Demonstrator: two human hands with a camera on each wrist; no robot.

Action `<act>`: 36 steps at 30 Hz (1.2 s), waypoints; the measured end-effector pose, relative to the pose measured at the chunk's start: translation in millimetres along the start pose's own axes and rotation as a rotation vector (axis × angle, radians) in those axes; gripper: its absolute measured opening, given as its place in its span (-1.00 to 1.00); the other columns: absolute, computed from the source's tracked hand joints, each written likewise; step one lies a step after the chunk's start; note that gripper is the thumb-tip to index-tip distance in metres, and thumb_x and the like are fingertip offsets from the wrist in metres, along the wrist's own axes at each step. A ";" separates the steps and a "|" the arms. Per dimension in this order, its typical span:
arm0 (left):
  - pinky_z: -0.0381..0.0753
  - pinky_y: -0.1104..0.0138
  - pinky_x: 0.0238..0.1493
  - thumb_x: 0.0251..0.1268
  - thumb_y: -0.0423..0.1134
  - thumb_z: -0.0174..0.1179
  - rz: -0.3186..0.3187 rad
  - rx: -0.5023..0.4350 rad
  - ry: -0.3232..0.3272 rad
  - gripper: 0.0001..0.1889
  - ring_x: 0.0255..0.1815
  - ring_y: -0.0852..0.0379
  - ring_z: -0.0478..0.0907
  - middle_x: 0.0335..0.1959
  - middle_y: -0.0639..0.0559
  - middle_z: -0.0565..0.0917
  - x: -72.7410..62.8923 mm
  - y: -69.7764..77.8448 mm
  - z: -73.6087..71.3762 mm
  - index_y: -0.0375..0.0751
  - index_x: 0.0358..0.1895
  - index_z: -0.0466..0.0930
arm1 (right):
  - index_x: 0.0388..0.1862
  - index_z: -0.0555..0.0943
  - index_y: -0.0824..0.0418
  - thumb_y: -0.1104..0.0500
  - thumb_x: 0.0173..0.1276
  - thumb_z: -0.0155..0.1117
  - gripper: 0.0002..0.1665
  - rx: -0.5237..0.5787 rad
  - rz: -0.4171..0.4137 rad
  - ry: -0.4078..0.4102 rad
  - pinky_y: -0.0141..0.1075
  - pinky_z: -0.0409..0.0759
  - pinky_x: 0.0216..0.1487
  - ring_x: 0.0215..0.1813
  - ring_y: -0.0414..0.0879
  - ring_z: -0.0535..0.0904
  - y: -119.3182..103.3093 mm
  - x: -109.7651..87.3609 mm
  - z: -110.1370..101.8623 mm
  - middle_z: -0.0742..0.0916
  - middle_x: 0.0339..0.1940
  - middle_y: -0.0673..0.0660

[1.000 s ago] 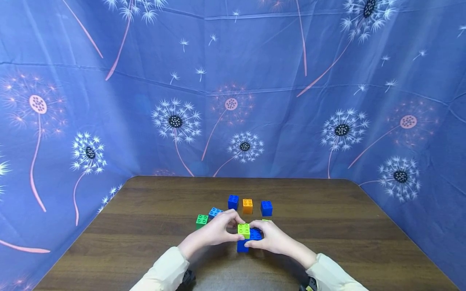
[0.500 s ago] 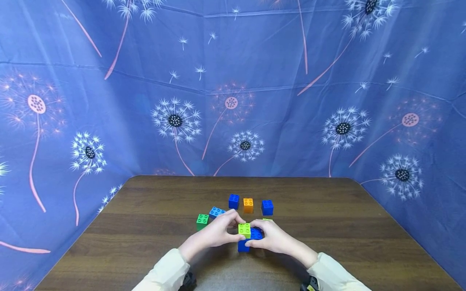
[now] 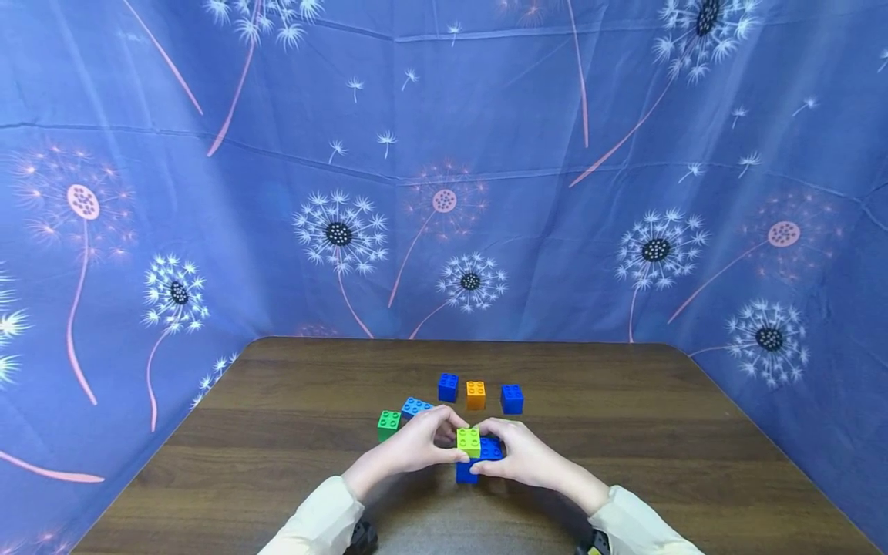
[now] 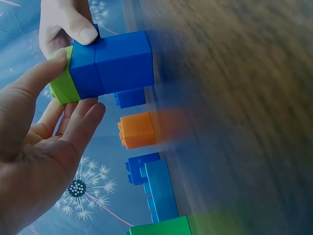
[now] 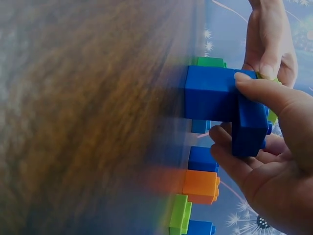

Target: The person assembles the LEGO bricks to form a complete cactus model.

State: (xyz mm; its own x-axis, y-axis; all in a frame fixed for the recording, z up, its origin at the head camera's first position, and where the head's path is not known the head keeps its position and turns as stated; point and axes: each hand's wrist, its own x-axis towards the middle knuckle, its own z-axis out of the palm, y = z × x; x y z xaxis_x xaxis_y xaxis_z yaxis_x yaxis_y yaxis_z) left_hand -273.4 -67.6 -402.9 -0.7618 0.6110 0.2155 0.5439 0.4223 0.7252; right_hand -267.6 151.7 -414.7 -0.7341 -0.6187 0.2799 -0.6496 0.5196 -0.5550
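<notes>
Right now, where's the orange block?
In the head view, the orange block stands beyond the held lime block, between a dark blue block close on its left and another farther right.

lime block point(image 4: 65, 87) partly behind fingers point(image 4: 49, 69)

At one wooden table point(image 3: 291, 432), we count one left hand point(image 3: 419, 445), one right hand point(image 3: 523, 453) and nine building blocks point(image 3: 475, 395). In one stack point(image 3: 467, 472) we find three: one lime block point(image 3: 468, 442), one long blue block point(image 3: 492, 449) and one square blue block point(image 3: 467, 473). Loose, we see six: two blue blocks point(image 3: 512, 399), one orange block point(image 3: 475, 396), one light blue block point(image 3: 416, 407), one green block point(image 3: 389, 425) and a second lime block point(image 5: 179, 215).
</notes>
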 end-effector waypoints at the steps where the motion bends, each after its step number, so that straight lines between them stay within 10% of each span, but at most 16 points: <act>1: 0.55 0.52 -0.13 0.07 -0.19 0.37 -0.007 -0.002 0.001 -0.65 -0.21 0.26 0.60 -0.18 0.04 0.60 -0.4 -0.1 0.2 -0.16 -0.10 0.48 | -0.04 0.55 0.20 -0.09 0.15 0.38 -0.49 0.019 -0.002 0.004 -0.40 0.56 -0.13 -0.17 -0.28 0.53 -0.2 -0.3 0.3 0.69 -0.17 0.00; 36: 0.58 0.44 -0.07 0.06 -0.20 0.37 0.006 -0.146 -0.019 -0.66 -0.15 0.22 0.63 -0.15 0.01 0.65 -2.4 -8.1 -6.2 -0.14 -0.09 0.52 | -0.06 0.58 0.10 -0.07 0.23 0.31 -0.61 0.119 0.003 0.024 -0.36 0.56 -0.04 -0.14 -0.29 0.58 3.3 0.6 1.8 0.70 -0.18 -0.08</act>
State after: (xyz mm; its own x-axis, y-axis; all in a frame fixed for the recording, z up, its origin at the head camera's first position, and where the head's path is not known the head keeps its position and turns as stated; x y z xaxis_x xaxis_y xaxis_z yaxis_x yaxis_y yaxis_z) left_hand -278.1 -76.6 -405.2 -0.7507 0.6268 0.2086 0.4903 0.3171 0.8118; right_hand -269.7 152.0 -417.8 -0.7416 -0.6023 0.2955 -0.6201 0.4471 -0.6447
